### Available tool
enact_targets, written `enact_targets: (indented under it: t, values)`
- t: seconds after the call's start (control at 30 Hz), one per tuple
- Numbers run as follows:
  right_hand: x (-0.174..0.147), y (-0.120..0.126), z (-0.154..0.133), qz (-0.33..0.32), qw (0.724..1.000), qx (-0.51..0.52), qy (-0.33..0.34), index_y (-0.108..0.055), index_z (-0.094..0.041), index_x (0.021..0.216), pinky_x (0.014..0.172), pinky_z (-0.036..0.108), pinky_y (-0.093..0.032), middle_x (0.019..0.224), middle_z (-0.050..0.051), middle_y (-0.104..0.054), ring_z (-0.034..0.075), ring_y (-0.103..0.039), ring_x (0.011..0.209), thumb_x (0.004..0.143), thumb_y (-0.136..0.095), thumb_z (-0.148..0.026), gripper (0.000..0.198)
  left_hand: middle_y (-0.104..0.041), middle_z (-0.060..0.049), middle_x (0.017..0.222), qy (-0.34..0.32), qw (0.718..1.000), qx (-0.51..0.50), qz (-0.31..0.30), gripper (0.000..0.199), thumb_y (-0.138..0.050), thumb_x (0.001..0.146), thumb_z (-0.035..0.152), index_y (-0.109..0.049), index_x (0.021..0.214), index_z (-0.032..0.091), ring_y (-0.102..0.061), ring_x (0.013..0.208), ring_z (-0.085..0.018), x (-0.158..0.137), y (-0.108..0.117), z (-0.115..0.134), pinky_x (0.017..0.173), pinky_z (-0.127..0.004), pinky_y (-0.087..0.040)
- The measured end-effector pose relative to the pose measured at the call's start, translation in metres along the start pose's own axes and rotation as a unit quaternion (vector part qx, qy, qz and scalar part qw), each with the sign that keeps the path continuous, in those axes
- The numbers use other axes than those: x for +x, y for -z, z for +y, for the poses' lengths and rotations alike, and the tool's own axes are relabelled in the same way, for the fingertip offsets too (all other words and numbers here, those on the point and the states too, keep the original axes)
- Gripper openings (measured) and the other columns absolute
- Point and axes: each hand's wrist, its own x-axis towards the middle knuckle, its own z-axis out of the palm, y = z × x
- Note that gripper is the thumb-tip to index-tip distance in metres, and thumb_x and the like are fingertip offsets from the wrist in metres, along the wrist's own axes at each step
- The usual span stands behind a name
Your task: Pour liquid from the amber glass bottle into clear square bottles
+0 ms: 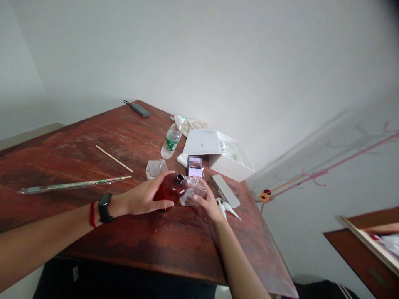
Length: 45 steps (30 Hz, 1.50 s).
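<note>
My left hand (158,195) is closed around a round amber bottle (169,189), whose narrow neck is uncapped and faces up. Right beside it, my right hand (205,201) grips a clear squarish container (191,193); whether it is glass or plastic I cannot tell. The two vessels are side by side just above the table's front half. A second clear squarish container (157,167) lies behind my left hand. White pump heads (227,207) rest to the right of my right hand.
On the wooden table (124,238) stand a water bottle (172,139) and an open white box (232,168). A phone (195,167) leans there. Nearby lie a grey-white bar (226,191), a bare stick (114,158), wrapped chopsticks (75,185) and a grey device (140,110).
</note>
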Motion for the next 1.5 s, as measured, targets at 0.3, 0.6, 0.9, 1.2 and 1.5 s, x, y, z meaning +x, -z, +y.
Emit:
enact_targets:
  t: [0.3,0.6,0.9,1.2,1.5]
  values:
    - [0.0002,-0.0002,-0.0024,0.004,1.0,-0.009,0.016,-0.065,-0.03,0.134,0.103,0.045,-0.059,0.125,0.008,-0.08,0.029,-0.075,0.114,0.073,-0.096,-0.041,0.07,-0.063,-0.017,0.152,0.005,1.0,0.0,-0.002,0.086,-0.074,0.096,0.06,-0.031,0.161,0.022,-0.066,0.133,-0.038,-0.0003,-0.0005,-0.0017,0.115,-0.052,-0.052]
    - [0.0001,0.0001,-0.0009,0.008,1.0,-0.02,0.022,-0.065,-0.031,0.136,0.103,0.048,-0.06,0.124,0.008,-0.081,0.031,-0.076,0.115,0.073,-0.096,-0.045,0.071,-0.062,-0.017,0.152,0.003,1.0,-0.004,0.005,0.087,-0.076,0.095,0.058,-0.033,0.161,0.022,-0.066,0.134,-0.038,0.0,-0.0007,-0.0021,0.116,-0.053,-0.052]
    - [0.001,0.0012,0.0003,0.001,1.0,-0.019,0.022,-0.065,-0.032,0.135,0.103,0.046,-0.059,0.124,0.007,-0.081,0.03,-0.075,0.115,0.073,-0.096,-0.043,0.07,-0.063,-0.017,0.151,0.001,1.0,0.001,0.003,0.086,-0.075,0.095,0.057,-0.032,0.161,0.021,-0.066,0.134,-0.038,0.0,-0.0007,-0.0006,0.116,-0.053,-0.051]
    - [0.0011,0.0023,0.0035,0.001,1.0,-0.011,0.018,-0.063,-0.032,0.137,0.1,0.045,-0.061,0.125,0.007,-0.081,0.029,-0.076,0.112,0.074,-0.096,-0.043,0.073,-0.063,-0.017,0.151,-0.002,1.0,0.008,0.01,0.085,-0.075,0.094,0.057,-0.035,0.16,0.021,-0.066,0.134,-0.038,0.0001,0.0002,0.0019,0.116,-0.053,-0.052]
    - [0.0014,-0.0019,0.0,0.009,0.999,-0.013,0.031,-0.066,-0.031,0.134,0.1,0.047,-0.062,0.123,0.007,-0.081,0.03,-0.077,0.111,0.071,-0.097,-0.046,0.071,-0.064,-0.016,0.151,-0.006,1.0,-0.001,0.003,0.087,-0.075,0.095,0.058,-0.031,0.161,0.023,-0.068,0.133,-0.037,0.0005,-0.0025,-0.0059,0.115,-0.053,-0.052]
